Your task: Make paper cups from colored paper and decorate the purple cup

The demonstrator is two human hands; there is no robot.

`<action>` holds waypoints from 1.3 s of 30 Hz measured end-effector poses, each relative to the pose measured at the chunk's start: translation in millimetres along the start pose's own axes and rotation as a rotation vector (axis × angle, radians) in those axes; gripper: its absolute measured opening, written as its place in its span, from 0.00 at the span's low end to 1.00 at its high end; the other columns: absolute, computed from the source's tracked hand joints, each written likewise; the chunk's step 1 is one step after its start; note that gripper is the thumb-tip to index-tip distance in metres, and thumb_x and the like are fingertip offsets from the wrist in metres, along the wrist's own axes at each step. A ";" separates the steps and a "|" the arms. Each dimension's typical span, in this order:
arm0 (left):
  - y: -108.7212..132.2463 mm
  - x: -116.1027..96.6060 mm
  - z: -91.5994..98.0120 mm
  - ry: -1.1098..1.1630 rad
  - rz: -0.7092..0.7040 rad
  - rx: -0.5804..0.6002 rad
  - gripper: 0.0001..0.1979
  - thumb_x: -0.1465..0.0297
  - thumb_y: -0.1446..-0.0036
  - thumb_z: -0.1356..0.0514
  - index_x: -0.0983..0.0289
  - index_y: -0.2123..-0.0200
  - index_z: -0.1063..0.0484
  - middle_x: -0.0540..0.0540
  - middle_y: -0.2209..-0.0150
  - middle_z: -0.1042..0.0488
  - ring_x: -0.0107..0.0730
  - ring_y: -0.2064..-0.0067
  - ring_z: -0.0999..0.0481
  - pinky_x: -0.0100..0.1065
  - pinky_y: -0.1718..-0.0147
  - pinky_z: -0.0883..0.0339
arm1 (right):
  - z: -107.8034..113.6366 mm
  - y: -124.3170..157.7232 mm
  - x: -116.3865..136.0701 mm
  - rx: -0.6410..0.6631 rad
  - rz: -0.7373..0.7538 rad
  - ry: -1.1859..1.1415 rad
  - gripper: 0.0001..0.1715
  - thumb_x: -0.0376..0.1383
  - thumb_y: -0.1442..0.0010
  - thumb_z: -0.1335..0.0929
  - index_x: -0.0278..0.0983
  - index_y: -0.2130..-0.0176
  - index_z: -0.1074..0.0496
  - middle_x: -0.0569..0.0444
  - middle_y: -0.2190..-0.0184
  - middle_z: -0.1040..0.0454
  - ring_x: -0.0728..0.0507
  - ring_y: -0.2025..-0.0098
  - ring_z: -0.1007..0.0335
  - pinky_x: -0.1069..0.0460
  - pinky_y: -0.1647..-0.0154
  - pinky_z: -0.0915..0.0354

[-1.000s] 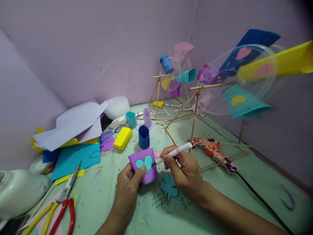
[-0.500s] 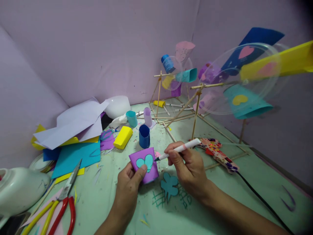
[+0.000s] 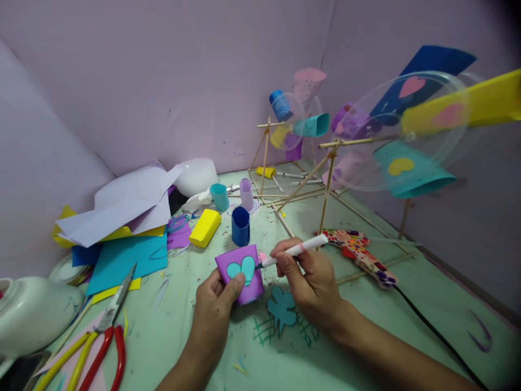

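My left hand [image 3: 220,304] grips a purple foam cup [image 3: 249,293] by its lower left side, the thumb pressed on a turquoise heart [image 3: 247,266] that sits on its front. In my right hand [image 3: 311,277] is a white marker pen [image 3: 303,247], held like a pencil. Its dark tip meets or nearly meets the heart's right edge; exact contact is hard to tell. Below the cup lies a teal flower cutout [image 3: 281,308] on the table, beside green pen scribbles. A dark blue foam cup [image 3: 240,227] stands just behind the purple one.
Red-and-yellow-handled scissors [image 3: 108,320] and turquoise foam sheets [image 3: 126,260] lie at left. A yellow foam tube [image 3: 205,228] is behind the hands. At right, a patterned glue gun [image 3: 362,252] trails a black cord. Stick frames [image 3: 325,193] carry clear wheels with foam cups.
My right hand has shifted slightly left, bringing the marker tip closer in over the heart's right edge. My left hand and the purple cup stay nearly still.
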State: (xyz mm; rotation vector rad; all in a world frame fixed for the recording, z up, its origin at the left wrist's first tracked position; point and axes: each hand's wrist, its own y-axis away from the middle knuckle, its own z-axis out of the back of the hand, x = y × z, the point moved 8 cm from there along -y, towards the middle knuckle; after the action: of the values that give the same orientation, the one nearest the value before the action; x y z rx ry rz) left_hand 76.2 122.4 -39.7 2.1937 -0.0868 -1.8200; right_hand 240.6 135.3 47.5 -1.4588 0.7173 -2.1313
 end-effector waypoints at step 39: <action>0.8 -2.4 1.2 -0.043 -0.043 0.005 0.16 0.62 0.51 0.35 0.67 0.62 0.26 0.55 0.68 0.22 0.35 0.66 0.27 0.34 0.64 0.33 | -13.7 8.6 3.7 0.092 -0.080 -0.177 0.08 0.33 0.38 0.38 0.37 0.68 0.30 0.59 0.81 0.32 0.51 0.80 0.36 0.57 0.80 0.39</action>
State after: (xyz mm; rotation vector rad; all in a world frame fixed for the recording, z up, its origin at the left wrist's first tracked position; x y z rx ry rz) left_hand 74.7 122.0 -37.4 2.1766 -0.0535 -1.8917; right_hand 227.1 128.7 40.4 -1.6252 0.4972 -2.0322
